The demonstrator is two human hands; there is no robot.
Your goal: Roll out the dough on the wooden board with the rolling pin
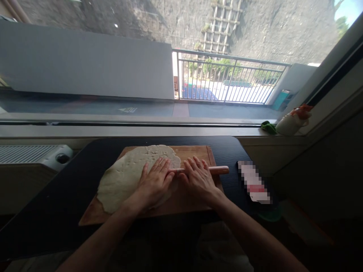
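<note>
A large, thin, pale sheet of dough [121, 179] lies over the left and middle of a wooden board [195, 151], its edge uneven and its surface pitted. Across the board runs a wooden rolling pin [219, 170], one end jutting past the right edge. My left hand [154, 181] rests flat on the pin's left part, over the dough, fingers stretched out. Farther right, my right hand [199, 176] lies palm down on the pin with fingers spread. Neither hand wraps around it. The pin's left end is hidden under my left hand.
The board is on a dark table [68, 189]. A phone-like object with a blurred-out face [255, 183] lies at the table's right. Behind are a windowsill [141, 131] and a white jug [289, 124] beside something green. A radiator [36, 155] stands at left.
</note>
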